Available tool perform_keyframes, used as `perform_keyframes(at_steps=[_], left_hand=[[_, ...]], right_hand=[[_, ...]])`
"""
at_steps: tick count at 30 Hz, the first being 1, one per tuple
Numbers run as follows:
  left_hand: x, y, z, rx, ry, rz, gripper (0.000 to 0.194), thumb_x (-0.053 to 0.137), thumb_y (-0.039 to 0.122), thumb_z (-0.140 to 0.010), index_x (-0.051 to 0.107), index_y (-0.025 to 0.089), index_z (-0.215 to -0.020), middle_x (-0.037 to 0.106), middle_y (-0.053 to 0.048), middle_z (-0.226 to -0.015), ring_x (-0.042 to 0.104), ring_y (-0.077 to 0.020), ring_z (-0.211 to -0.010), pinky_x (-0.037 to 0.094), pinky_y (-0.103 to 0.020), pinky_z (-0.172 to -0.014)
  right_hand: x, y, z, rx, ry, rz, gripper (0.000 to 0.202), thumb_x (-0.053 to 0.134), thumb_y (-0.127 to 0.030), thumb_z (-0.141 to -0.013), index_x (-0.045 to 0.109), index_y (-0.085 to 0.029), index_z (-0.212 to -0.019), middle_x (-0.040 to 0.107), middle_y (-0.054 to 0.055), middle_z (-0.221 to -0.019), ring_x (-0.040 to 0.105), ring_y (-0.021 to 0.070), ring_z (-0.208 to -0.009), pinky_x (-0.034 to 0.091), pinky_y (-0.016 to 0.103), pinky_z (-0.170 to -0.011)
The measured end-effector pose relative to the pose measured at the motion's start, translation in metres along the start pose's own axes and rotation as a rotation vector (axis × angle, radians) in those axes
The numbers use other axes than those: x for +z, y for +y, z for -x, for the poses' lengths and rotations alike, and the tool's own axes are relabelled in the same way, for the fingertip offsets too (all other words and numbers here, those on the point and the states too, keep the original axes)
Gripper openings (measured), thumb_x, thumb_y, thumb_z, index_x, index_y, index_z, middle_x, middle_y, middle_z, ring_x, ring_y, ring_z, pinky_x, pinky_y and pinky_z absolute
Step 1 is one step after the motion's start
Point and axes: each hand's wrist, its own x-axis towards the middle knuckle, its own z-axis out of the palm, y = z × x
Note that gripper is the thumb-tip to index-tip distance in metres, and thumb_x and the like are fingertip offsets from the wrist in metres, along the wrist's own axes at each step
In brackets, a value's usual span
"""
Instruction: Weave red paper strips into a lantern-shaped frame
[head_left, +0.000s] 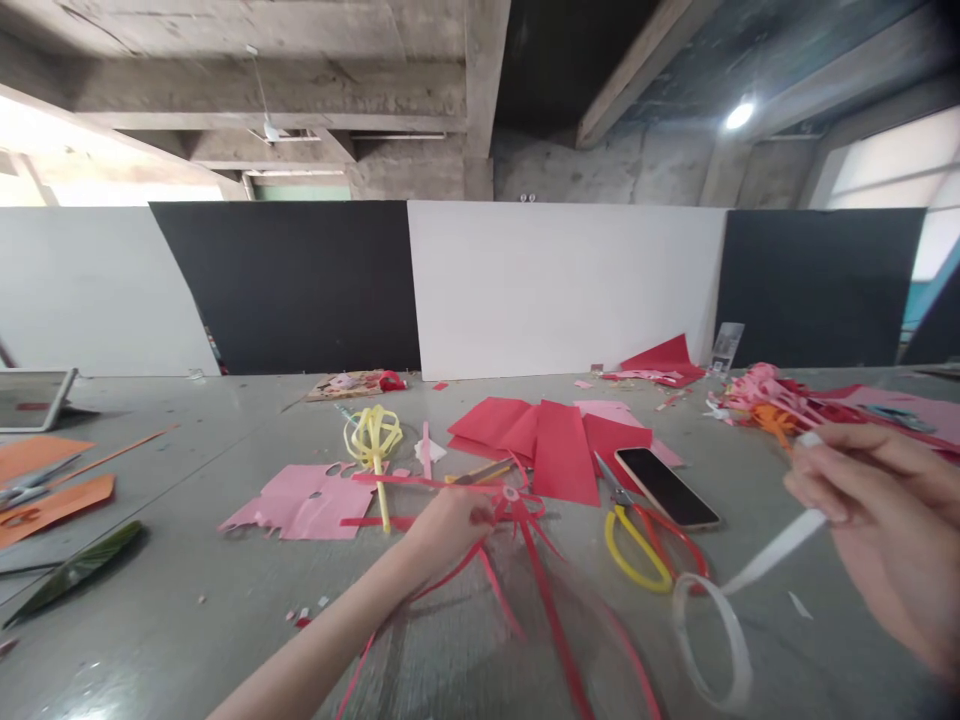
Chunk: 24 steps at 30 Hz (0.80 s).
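Note:
My left hand [448, 525] pinches a red paper-strip piece [512, 497] near its centre, where several strips meet at a small pink ring. Long red strips trail from it toward the near table edge. On the right, my right hand [862, 485] is raised with its fingers closed on the end of a whitish tape. The tape [776, 550] runs down to its roll [712, 640], which hangs or stands low over the table. Scissors [637, 545] with yellow and orange handles lie between the hands, beside a phone [667, 487].
Red sheets [566, 450] lie behind the strips. A yellow paper-strip flower [375, 440] rests by pink cut paper [311, 505]. Orange paper [56, 508], a green leaf [79, 568] and a tablet [34, 398] are at left. Pink and red paper [765, 392] is heaped at right.

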Motion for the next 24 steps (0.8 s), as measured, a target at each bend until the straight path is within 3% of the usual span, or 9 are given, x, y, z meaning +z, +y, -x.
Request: perform_keyframes(at_steps=[3,9,13,17,24], left_hand=[[0.016,0.0,-0.007,0.01,-0.045,-0.029,0.014,0.051,0.02,-0.066,0.064,0.017,-0.07,0.064,-0.003,-0.07,0.056,-0.017,-0.067,0.038,-0.022,-0.063],[0.042,0.008,-0.011,-0.09,-0.001,-0.092,0.015,0.047,0.01,-0.064,0.061,0.014,-0.065,0.062,-0.013,-0.077,0.05,-0.0296,-0.093,0.032,-0.039,-0.081],[0.035,0.004,-0.019,-0.163,-0.014,0.02,0.016,0.043,0.013,-0.067,0.057,0.014,-0.06,0.059,-0.011,-0.068,0.053,-0.0273,-0.084,0.034,-0.038,-0.076],[0.022,-0.005,-0.028,-0.187,-0.121,0.271,0.009,0.047,0.021,-0.065,0.051,0.015,-0.059,0.054,-0.003,-0.06,0.055,-0.0191,-0.065,0.039,-0.029,-0.062],[0.014,-0.003,-0.026,-0.276,-0.323,0.796,0.033,0.041,0.046,-0.072,0.05,0.015,-0.078,0.061,-0.006,-0.072,0.059,-0.0159,-0.062,0.046,-0.029,-0.06]], right_hand=[[0.0,-0.001,0.0,0.004,0.001,-0.008,0.004,0.058,-0.028,-0.069,0.059,-0.031,-0.071,0.04,0.0,-0.059,0.033,0.0143,-0.048,0.02,0.032,-0.043],[0.001,-0.003,0.002,0.031,0.05,-0.063,0.003,0.061,-0.023,-0.067,0.059,-0.024,-0.069,0.041,-0.001,-0.057,0.034,0.0108,-0.047,0.019,0.03,-0.041],[0.002,-0.004,0.004,0.068,0.079,-0.119,0.007,0.064,-0.018,-0.065,0.059,-0.019,-0.069,0.043,-0.001,-0.059,0.036,0.0086,-0.049,0.019,0.027,-0.041],[0.004,-0.003,0.006,0.096,0.061,-0.121,0.008,0.064,-0.018,-0.066,0.057,-0.019,-0.07,0.042,-0.003,-0.058,0.035,0.0077,-0.05,0.021,0.025,-0.043],[0.007,-0.004,0.011,0.141,0.005,-0.1,0.005,0.061,-0.021,-0.071,0.056,-0.02,-0.073,0.041,-0.004,-0.058,0.036,0.0084,-0.054,0.024,0.024,-0.048]])
